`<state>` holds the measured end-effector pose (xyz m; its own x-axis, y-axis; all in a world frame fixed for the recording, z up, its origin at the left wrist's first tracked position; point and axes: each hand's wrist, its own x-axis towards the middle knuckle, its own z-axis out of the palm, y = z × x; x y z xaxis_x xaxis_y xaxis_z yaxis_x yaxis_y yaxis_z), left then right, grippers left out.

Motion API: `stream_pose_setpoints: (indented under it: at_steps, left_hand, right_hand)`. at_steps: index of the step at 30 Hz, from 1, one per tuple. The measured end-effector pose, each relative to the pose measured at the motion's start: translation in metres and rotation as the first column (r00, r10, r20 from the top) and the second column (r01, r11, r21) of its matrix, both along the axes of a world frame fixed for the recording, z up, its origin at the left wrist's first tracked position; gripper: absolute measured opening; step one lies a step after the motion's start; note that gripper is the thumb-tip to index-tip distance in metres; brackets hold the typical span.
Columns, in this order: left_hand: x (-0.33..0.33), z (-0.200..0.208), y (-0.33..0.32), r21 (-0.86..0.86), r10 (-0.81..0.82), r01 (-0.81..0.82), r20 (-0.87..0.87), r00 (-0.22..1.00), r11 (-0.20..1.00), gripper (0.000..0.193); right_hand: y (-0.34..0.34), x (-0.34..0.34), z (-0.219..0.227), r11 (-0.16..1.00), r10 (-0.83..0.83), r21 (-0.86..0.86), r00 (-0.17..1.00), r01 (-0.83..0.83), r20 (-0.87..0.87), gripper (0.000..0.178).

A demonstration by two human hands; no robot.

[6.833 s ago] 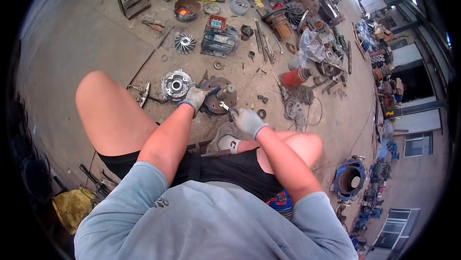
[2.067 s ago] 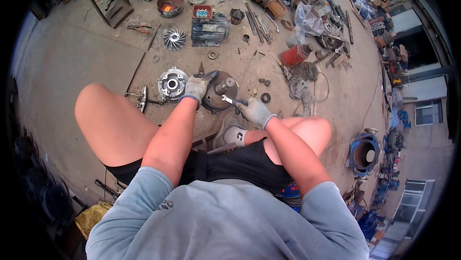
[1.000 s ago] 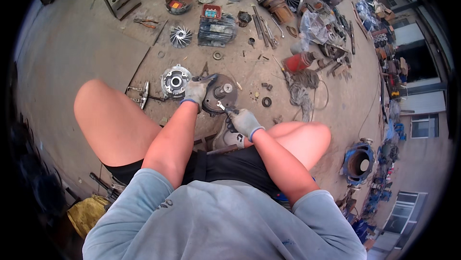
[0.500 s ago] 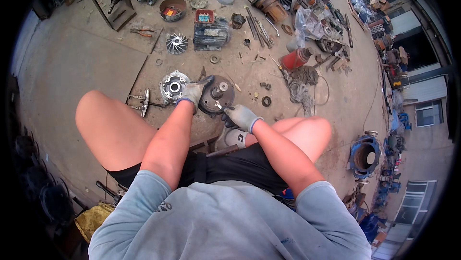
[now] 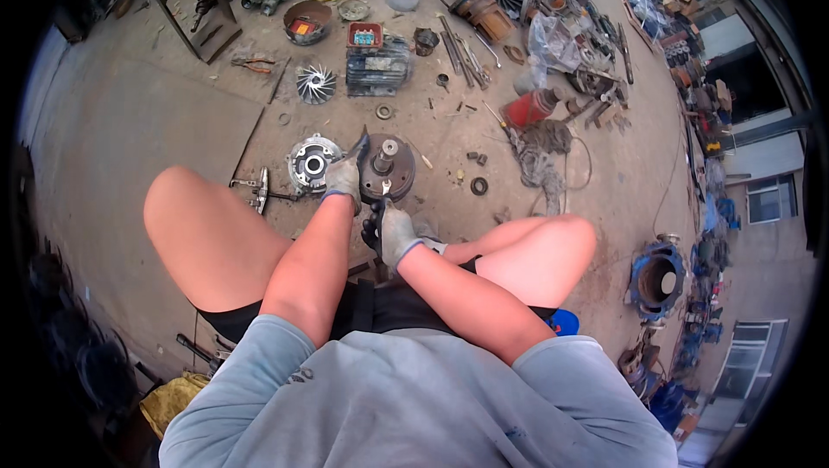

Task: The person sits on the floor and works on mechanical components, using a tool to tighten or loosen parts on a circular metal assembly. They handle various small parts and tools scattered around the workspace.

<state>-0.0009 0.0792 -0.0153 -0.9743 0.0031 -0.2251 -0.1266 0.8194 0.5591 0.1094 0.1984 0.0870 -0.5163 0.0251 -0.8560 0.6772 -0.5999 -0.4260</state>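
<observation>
A round, brown metal flange [image 5: 400, 176] with a short shaft [image 5: 386, 155] standing up from it lies in front of me. My gloved left hand [image 5: 343, 177] is closed on its left rim, one dark digit stretched along the edge; its other fingers are mostly hidden. From below, my gloved right hand [image 5: 395, 232] grips a wrench [image 5: 386, 186], whose bright open end lies over the flange's near part. I cannot tell whether its jaw sits on a bolt. Beside my left hand is a silver bearing cover [image 5: 312, 164] with a round central hole.
Left of the cover lies a gear puller [image 5: 262, 190]. Farther off are a finned impeller [image 5: 316, 84], an electric motor [image 5: 378, 68] and several long tools [image 5: 462, 53]. A red jack-like cylinder [image 5: 529, 109], a rag [image 5: 546, 135] and a black ring [image 5: 478, 185] lie to the right.
My right hand has swung left and nearer to me, turning the wrench from slanted to nearly straight away from me. My left hand stays at the flange's rim, its dark digit pointing more upward.
</observation>
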Motion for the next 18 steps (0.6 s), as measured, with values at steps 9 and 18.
stream_pose_setpoints:
  at_steps: [9, 18]
  left_hand:
    - [-0.001, -0.121, -0.066, 0.518, 0.255, -0.182, -0.073, 0.964, 0.836, 0.043]
    - [0.017, 0.013, -0.036, 0.013, -0.067, 0.068, -0.095, 0.993, 0.998, 0.046]
  right_hand:
    - [0.03, -0.027, 0.05, 0.311, 0.889, 0.702, 0.458, -0.64, 0.024, 0.038]
    - [0.067, -0.091, 0.086, -0.191, 0.952, 0.496, -0.037, -0.847, 0.303, 0.046]
